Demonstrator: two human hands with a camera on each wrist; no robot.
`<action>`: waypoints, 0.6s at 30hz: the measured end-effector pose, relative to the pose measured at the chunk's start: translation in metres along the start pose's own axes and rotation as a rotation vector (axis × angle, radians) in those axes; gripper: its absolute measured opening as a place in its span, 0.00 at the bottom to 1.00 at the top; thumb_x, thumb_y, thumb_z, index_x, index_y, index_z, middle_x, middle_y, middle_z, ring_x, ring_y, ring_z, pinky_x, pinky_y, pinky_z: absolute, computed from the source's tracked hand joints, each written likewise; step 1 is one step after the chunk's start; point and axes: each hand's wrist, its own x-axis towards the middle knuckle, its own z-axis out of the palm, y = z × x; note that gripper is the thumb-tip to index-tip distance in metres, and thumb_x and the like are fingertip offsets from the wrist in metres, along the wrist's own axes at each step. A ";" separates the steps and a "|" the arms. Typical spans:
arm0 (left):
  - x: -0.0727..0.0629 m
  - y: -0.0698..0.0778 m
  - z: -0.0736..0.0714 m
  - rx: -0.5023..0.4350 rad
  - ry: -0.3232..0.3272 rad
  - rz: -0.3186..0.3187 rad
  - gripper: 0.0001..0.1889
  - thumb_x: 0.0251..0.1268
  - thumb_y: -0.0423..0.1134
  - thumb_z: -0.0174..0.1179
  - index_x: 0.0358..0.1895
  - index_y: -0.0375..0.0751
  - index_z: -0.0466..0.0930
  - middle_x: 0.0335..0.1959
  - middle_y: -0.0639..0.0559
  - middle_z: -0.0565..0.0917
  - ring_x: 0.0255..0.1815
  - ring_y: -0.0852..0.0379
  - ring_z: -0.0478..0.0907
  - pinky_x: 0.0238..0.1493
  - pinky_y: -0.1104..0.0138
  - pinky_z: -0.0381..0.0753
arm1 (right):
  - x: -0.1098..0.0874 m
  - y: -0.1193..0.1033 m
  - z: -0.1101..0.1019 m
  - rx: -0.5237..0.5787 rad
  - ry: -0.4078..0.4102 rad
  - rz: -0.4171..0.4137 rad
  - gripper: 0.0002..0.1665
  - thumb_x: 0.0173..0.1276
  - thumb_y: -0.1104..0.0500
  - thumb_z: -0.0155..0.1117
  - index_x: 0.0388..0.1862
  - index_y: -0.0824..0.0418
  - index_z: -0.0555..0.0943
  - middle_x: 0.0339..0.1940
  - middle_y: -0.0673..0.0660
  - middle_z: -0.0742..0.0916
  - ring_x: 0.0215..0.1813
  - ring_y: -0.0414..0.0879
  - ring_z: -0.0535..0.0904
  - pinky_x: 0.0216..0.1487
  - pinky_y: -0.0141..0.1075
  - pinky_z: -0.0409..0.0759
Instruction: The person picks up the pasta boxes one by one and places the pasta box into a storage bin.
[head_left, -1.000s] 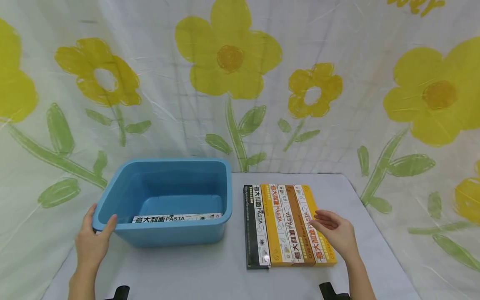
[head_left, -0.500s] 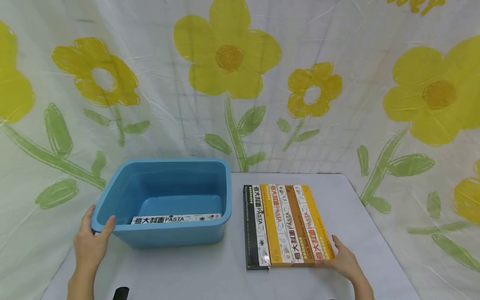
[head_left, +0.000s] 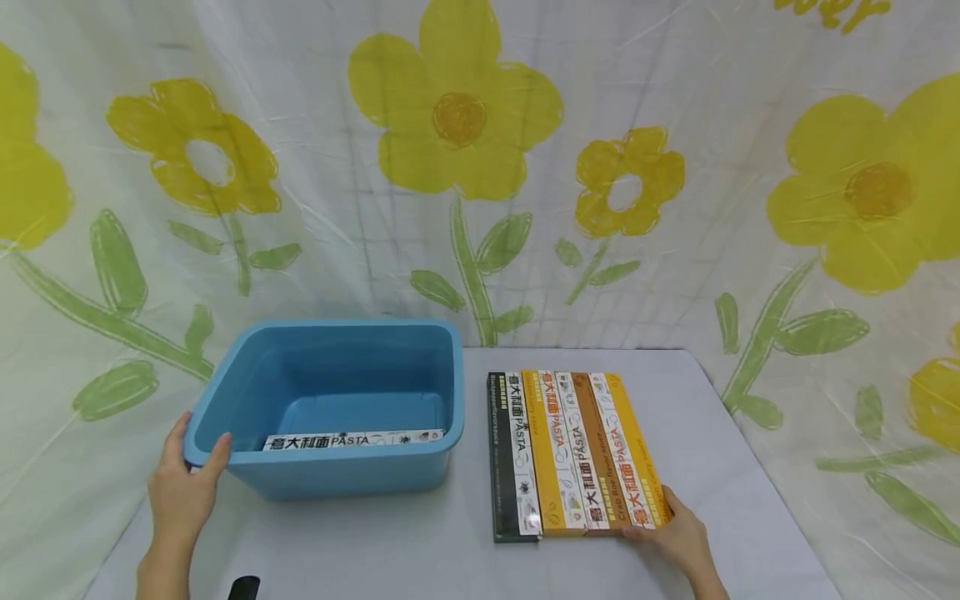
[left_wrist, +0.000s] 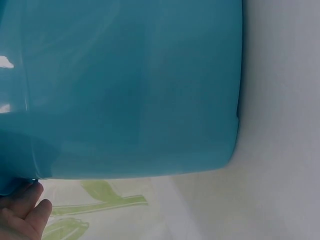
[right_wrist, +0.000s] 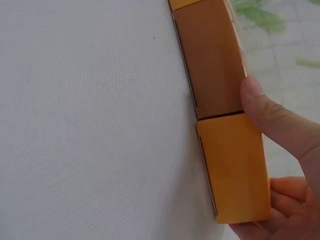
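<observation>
Four "PASTA" boxes (head_left: 558, 454) lie together, right fingers (right_wrist: 294, 190) pinching the outer yellow box (right_wrist: 237, 170), left fingers (head_left: 177, 436) gripping a blue tub (head_left: 341, 475).

Creased whitish backdrop (head_left: 322, 279), large yellow flowers (head_left: 416, 108), green leaves (head_left: 504, 242), pale tabletop (head_left: 375, 550), soft light

The left hand (head_left: 180, 492) and right hand (head_left: 671, 529) are bare, as are the slim left forearm (head_left: 163, 567) and right forearm (head_left: 707, 583). A smooth black piece (head_left: 243, 588) with a rounded end shows beside the left forearm, toward the tabletop's (head_left: 375, 554) left edge. The right thumb (right_wrist: 280, 120) has a short nail.
</observation>
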 end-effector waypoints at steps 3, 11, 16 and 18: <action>0.000 0.000 0.000 -0.001 0.010 0.009 0.37 0.72 0.45 0.52 0.77 0.34 0.47 0.70 0.23 0.57 0.67 0.23 0.57 0.61 0.34 0.60 | -0.002 0.004 -0.003 -0.018 -0.004 0.033 0.70 0.43 0.44 0.82 0.70 0.83 0.53 0.66 0.83 0.63 0.64 0.78 0.63 0.62 0.66 0.64; -0.001 -0.001 0.001 -0.010 0.024 0.013 0.37 0.72 0.45 0.52 0.76 0.34 0.47 0.70 0.24 0.58 0.67 0.23 0.57 0.61 0.33 0.59 | -0.001 0.013 -0.006 -0.004 0.029 0.108 0.66 0.46 0.49 0.77 0.69 0.85 0.50 0.64 0.85 0.64 0.58 0.76 0.68 0.60 0.65 0.67; 0.000 -0.001 0.001 -0.013 0.022 0.018 0.37 0.72 0.45 0.53 0.76 0.34 0.47 0.70 0.24 0.58 0.67 0.23 0.57 0.61 0.33 0.59 | -0.003 0.015 -0.004 -0.005 0.095 0.129 0.68 0.46 0.41 0.79 0.68 0.83 0.55 0.64 0.84 0.65 0.60 0.79 0.66 0.60 0.65 0.67; 0.000 -0.001 0.002 -0.016 0.020 0.016 0.37 0.72 0.45 0.53 0.77 0.34 0.47 0.70 0.24 0.58 0.67 0.23 0.57 0.61 0.33 0.59 | -0.003 0.014 -0.003 -0.002 0.125 0.135 0.67 0.45 0.40 0.79 0.68 0.82 0.57 0.63 0.84 0.66 0.59 0.79 0.67 0.58 0.64 0.69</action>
